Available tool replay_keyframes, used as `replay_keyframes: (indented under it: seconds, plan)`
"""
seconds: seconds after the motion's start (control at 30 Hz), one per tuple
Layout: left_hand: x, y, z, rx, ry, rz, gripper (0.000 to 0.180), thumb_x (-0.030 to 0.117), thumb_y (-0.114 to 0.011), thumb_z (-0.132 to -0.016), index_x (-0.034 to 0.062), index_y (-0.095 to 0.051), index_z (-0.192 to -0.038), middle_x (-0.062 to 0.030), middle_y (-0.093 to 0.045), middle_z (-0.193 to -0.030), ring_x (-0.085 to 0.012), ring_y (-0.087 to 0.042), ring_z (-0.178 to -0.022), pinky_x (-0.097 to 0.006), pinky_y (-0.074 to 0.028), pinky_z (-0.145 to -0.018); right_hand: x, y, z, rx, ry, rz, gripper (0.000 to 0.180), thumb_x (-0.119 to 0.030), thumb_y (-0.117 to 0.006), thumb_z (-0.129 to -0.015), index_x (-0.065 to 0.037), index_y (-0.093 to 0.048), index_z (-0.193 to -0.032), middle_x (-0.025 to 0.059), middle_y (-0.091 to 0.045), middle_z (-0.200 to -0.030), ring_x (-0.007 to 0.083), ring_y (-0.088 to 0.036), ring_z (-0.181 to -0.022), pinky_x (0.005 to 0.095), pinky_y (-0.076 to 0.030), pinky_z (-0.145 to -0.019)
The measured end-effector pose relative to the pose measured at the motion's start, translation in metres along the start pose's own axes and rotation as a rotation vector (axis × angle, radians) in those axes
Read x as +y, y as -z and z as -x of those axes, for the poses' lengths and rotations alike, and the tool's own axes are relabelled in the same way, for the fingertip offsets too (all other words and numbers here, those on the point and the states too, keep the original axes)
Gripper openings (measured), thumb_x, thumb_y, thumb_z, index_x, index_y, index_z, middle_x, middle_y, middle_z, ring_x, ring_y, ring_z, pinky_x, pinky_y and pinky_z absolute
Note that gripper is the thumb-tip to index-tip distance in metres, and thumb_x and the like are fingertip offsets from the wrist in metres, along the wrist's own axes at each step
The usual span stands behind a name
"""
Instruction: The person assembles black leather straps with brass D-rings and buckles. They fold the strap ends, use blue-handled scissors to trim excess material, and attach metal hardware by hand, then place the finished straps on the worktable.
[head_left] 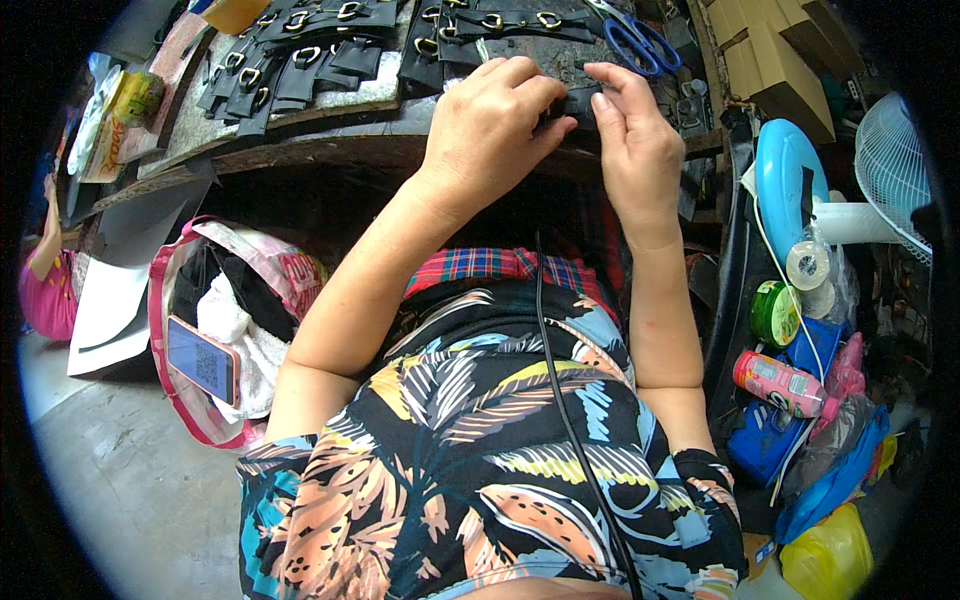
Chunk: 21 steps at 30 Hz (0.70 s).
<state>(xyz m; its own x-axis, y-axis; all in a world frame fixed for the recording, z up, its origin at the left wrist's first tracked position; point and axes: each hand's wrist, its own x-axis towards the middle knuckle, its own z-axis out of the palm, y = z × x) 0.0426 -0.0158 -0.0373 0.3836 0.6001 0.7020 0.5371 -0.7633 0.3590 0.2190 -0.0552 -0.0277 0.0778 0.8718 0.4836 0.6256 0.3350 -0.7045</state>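
Observation:
Both hands are over the front edge of a dark worktable. My left hand (495, 125) is closed, fingers curled and thumb bent in, on a small black leather piece (578, 106). My right hand (640, 145) pinches the other side of this piece between thumb and fingers. Its dark colour blends with the table, so its full shape is hard to make out. Behind my left hand lie black leather straps (500, 24) with gold-coloured metal rings. More ringed straps (300, 60) are in rows on a pale board further left. Blue-handled scissors (642, 46) rest beyond my right hand.
Cardboard boxes (770, 60) stand at the far right, near a white fan (890, 170) and blue round lid (788, 175). A pink bottle (780, 384) lies below. Left, a pink-edged bag (165, 290) holds a phone (203, 360). Another person's pink clothing (50, 295) shows beyond.

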Motion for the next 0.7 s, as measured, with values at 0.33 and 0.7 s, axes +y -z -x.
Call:
replay_keyframes:
  seconds: [0.33, 0.7]
  plan:
    - [-0.006, 0.005, 0.005, 0.078, 0.244, 0.239, 0.026, 0.01, -0.084, -0.075, 0.0017, -0.068, -0.093, -0.0121, -0.065, -0.089, -0.031, -0.068, -0.078, -0.039, -0.058, -0.071, 0.021, -0.018, -0.009, 0.161, 0.305, 0.227, 0.027, -0.005, -0.069, -0.094, -0.015, -0.069, -0.119, 0.0103, -0.07, -0.086, 0.0302, -0.07, -0.08, 0.0424, -0.056, -0.07]
    - [-0.004, 0.037, 0.014, 0.078, 0.207, 0.26, 0.032, -0.006, -0.069, -0.092, 0.0055, -0.072, -0.122, -0.0105, -0.069, -0.117, -0.0185, -0.07, -0.096, -0.03, -0.057, -0.082, 0.009, 0.009, -0.016, 0.06, 0.363, 0.309, 0.018, -0.012, -0.071, -0.092, -0.013, -0.077, -0.11, 0.0044, -0.07, -0.113, 0.0276, -0.061, -0.104, 0.0395, -0.051, -0.093]
